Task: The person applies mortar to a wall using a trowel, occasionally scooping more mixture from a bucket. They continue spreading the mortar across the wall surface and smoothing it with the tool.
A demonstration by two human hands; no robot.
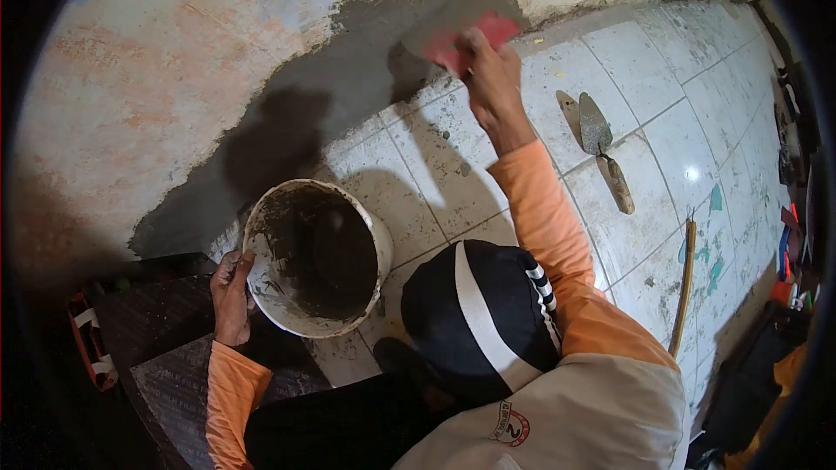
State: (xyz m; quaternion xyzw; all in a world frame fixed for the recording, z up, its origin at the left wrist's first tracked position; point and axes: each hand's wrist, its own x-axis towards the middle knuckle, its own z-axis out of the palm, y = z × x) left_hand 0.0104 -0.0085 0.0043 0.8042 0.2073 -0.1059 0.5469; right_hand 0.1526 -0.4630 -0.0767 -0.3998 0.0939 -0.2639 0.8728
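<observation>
My left hand (231,292) is closed on the rim of a white bucket (380,248), which tilts on the floor with wet grey mortar (335,252) inside. Farther forward, my right hand (495,78) grips a red plastering float (501,30), slightly blurred. The float is against the patch of wet grey plaster (366,39) along the foot of the wall; its working face is hidden. To the right of my right arm, a pointed trowel (596,126) with a worn handle lies on the tiles.
The stained wall (174,87) rises above the tiled floor (627,61). A dark board (192,392) lies at lower left beside the bucket. On the right are a thin wooden stick (685,287) and assorted items (788,252) along the edge. Black striped cloth (475,322) fills the lower middle.
</observation>
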